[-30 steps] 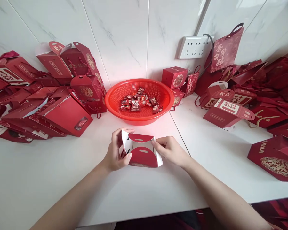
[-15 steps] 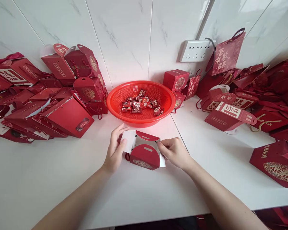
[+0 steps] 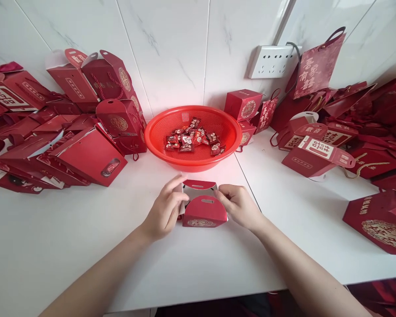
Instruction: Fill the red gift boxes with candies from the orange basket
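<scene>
A red paper gift box (image 3: 204, 213) with a gold emblem stands on the white counter, its two rounded slotted flaps raised and its top open. My left hand (image 3: 166, 209) is at the box's left side, thumb and fingers bent around the white side flap. On the opposite side my right hand (image 3: 239, 204) pinches the right edge, fingers curled. Part of a red cord shows beneath my left hand. Just behind the box sits a red plastic basket (image 3: 193, 165), with several wrapped candies (image 3: 188, 141) inside.
Red gift boxes (image 3: 89, 152) are piled on the left. More boxes (image 3: 312, 158) and bags stand to the right, one large box (image 3: 379, 222) near the right edge. A power strip (image 3: 272, 61) is fixed to the tiled wall. The counter's front edge runs below my forearms.
My left hand has moved inward and folded the left white side flap toward the box. The right white flap shows less too. The box has turned slightly, and the view has shifted a little.
</scene>
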`<state>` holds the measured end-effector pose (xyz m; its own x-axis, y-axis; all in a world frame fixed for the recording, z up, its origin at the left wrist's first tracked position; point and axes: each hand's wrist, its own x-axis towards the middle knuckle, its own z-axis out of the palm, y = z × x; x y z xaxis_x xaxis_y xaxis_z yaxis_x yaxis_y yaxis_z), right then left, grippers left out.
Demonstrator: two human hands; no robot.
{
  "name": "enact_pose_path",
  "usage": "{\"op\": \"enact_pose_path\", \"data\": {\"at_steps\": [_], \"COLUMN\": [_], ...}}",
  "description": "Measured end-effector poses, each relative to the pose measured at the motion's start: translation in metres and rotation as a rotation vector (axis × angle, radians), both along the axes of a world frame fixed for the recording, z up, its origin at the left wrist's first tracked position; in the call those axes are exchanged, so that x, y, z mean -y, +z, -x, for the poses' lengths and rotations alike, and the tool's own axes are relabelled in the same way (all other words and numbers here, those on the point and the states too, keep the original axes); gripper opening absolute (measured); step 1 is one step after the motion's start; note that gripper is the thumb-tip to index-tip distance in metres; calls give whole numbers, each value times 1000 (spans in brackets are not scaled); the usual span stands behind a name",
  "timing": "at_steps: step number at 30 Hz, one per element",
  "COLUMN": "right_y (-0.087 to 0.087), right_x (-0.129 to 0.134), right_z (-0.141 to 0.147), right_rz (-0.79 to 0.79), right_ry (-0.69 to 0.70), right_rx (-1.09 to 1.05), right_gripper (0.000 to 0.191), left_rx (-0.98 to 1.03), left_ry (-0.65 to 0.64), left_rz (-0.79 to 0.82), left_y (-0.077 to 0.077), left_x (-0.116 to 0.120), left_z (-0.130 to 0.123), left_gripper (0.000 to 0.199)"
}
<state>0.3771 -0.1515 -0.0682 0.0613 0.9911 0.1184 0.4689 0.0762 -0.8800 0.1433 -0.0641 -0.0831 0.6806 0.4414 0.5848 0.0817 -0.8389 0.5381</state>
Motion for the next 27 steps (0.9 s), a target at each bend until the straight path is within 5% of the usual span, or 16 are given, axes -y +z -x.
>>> {"op": "enact_pose_path", "data": {"at_steps": [9, 14, 20, 27], "right_y": [1, 10, 22, 10], "right_x": [3, 9, 12, 5], "right_z": [-1, -5, -10, -15], "right_rz": [-180, -249, -346, -316], "right_ry": [-77, 2, 237, 428], "right_rx": [83, 196, 388, 374], "right_gripper": [39, 33, 66, 98], "left_rx": [-131, -127, -160, -243], "left_ry": [3, 48, 39, -63], "left_rz": [-56, -30, 35, 166], "left_y": [11, 15, 20, 24], "left_x": [7, 5, 3, 6], "left_z": [-1, -1, 3, 4], "left_gripper": [37, 52, 68, 89]}}
